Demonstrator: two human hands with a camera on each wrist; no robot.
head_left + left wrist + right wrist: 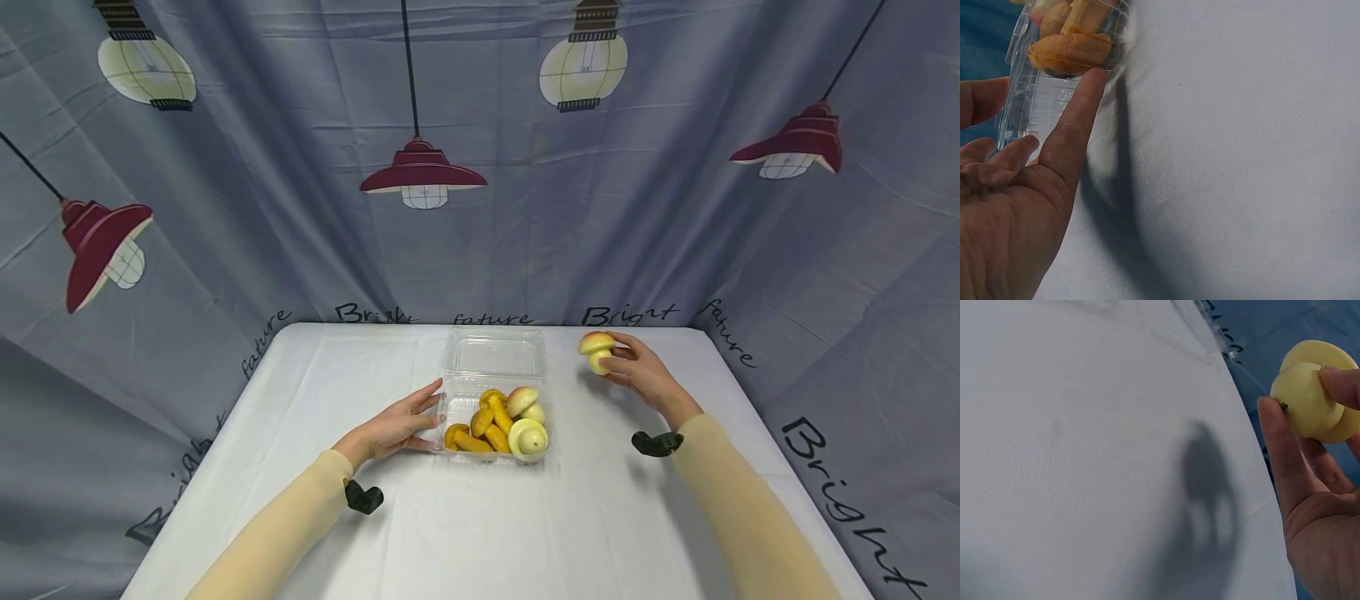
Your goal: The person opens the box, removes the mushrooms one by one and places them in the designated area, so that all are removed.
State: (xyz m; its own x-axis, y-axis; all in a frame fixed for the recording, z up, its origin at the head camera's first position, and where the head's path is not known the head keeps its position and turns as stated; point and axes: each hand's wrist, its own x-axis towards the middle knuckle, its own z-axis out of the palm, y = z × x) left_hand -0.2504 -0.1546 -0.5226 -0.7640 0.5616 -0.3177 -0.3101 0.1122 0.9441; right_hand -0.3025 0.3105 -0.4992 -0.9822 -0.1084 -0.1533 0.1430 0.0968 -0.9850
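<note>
A clear plastic clamshell box [459,403] stands on the table with its lid [495,354] folded back. Inside lie several brown-yellow mushrooms [471,442] and, at the right, two pale ones, one with a reddish cap [522,400]. My left hand [401,423] rests against the box's left side, its fingers spread and fairly straight. In the left wrist view one finger [1075,122] reaches along the wall beside a brown mushroom [1069,53]. Right of the lid, my right hand [637,371] holds a pale mushroom [597,350] with a reddish cap above the table, pinched by its stem [1304,400].
A white cloth covers the table [330,367]. Behind and beside it hangs a grey-blue curtain [495,242] printed with lamps and lettering. A dark wrist camera [363,497] sits on the left wrist, another camera [656,443] on the right.
</note>
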